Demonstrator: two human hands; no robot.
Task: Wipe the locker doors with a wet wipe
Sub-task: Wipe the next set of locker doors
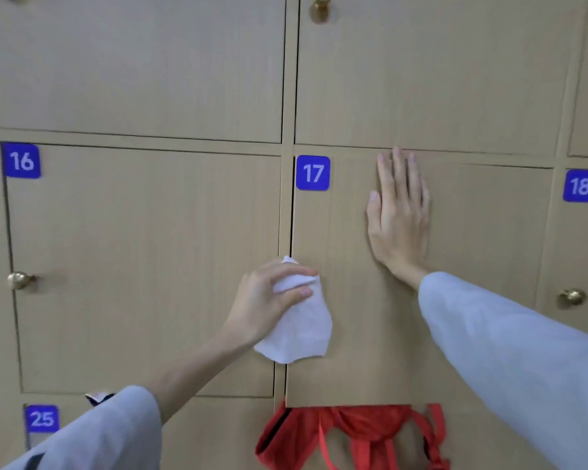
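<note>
Left hand [269, 300] has the wet wipe [297, 329] bunched up, thumb and fingers curled round the top of it, most of the cloth hanging loose below my grip. It's sitting right at the left edge of locker door 17 [353, 351], over the gap next to door 16 [143, 266]. Right hand [399, 215] is flat on door 17, fingers straight and together, palm pressed on the wood near the top, not holding anything.

That flat hand seems to be what makes this step work, tbh. Door 17 looks like it isn't fully shut: something red, fabric with straps [353, 435], is poking out under its bottom edge, so I'd guess the door wobbles if you scrub it unbraced. Keep the palm leaning on it while the other hand wipes.

For the wipe itself, I'd spread it out under my fingers instead of leaving it balled up, since a dangling tail just smears. Then go in long overlapping passes with the grain, starting up by the blue 17 sticker [312, 173] and working down, and shift the bracing hand over so the patch under it gets done too. Go lightly round the sticker corners so they don't peel.

Brass knob on 16 [19, 279] and the one by 18 [572, 296] probably want a quick rub as well.
</note>
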